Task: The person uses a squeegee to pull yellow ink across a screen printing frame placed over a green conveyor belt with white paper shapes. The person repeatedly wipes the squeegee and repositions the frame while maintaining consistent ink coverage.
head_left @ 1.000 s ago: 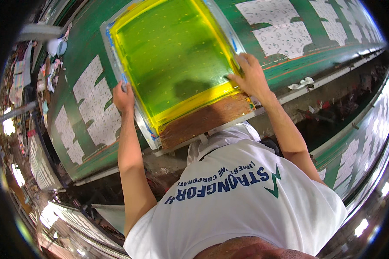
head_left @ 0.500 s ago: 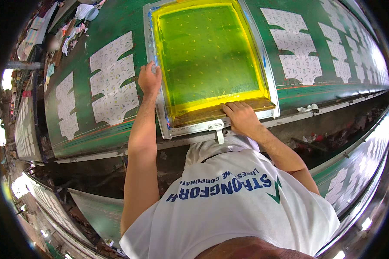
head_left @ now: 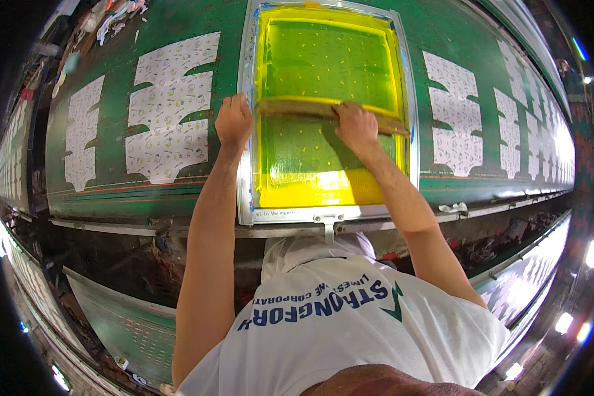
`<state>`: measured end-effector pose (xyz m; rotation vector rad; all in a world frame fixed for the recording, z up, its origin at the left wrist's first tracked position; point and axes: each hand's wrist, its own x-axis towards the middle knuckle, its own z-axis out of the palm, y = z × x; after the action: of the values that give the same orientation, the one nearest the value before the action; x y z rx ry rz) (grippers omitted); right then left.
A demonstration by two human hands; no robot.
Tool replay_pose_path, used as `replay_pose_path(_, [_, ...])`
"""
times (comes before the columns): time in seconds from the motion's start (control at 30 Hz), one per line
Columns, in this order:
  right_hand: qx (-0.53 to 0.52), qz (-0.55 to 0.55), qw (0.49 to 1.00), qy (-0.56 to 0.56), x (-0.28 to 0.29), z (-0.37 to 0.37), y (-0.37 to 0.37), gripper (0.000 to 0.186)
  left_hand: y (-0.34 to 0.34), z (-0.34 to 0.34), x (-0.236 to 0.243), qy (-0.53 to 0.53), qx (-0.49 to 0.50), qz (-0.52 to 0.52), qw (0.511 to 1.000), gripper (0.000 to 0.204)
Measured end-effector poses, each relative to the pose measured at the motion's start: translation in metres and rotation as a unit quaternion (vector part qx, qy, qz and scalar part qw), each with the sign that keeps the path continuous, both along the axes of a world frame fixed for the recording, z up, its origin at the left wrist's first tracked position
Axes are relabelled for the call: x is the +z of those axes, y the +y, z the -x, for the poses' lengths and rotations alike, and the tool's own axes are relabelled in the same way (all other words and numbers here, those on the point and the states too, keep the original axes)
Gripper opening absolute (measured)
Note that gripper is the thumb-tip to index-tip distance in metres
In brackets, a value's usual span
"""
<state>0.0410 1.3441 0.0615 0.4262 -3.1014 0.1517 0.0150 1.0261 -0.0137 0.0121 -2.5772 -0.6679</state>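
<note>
A screen-printing frame (head_left: 245,178) with a metal border and yellow-green mesh (head_left: 330,66) lies on the green table in front of me. My right hand (head_left: 356,125) grips a wooden squeegee (head_left: 297,109), which spans the mesh from side to side about midway up. Yellow ink (head_left: 310,188) shows glossy along the near end of the mesh. My left hand (head_left: 233,121) is closed around the frame's left edge. A metal clamp (head_left: 328,224) sits at the middle of the near edge. Whatever lies beneath the mesh is mostly hidden.
White patterned fabric pieces (head_left: 171,109) lie flat on the green table (head_left: 112,191) to the left, and more fabric pieces (head_left: 454,109) lie to the right. A metal rail (head_left: 145,228) runs along the near edge. Crumpled scraps (head_left: 112,20) sit at the far left.
My right hand has pushed the squeegee from the near end of the mesh to about its middle. The left hand still holds the frame's left side; the view has shifted slightly.
</note>
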Motion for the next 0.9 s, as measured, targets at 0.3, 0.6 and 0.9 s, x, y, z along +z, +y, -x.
replay_pose_path(0.3, [-0.010, -0.041, 0.999, -0.016, 0.001, 0.219, -0.004, 0.034, 0.005, 0.001, 0.004, -0.027, 0.040, 0.006, 0.999, 0.017])
replay_pose_path(0.6, [0.035, 0.003, 0.999, 0.002, 0.014, 0.345, 0.020, 0.030, 0.006, 0.001, 0.008, -0.037, 0.047, 0.007, 0.998, 0.016])
replay_pose_path(0.9, [0.075, -0.016, 0.997, 0.001, 0.005, 0.351, 0.030, 0.033, 0.008, 0.001, 0.011, -0.043, 0.054, 0.020, 0.997, 0.014])
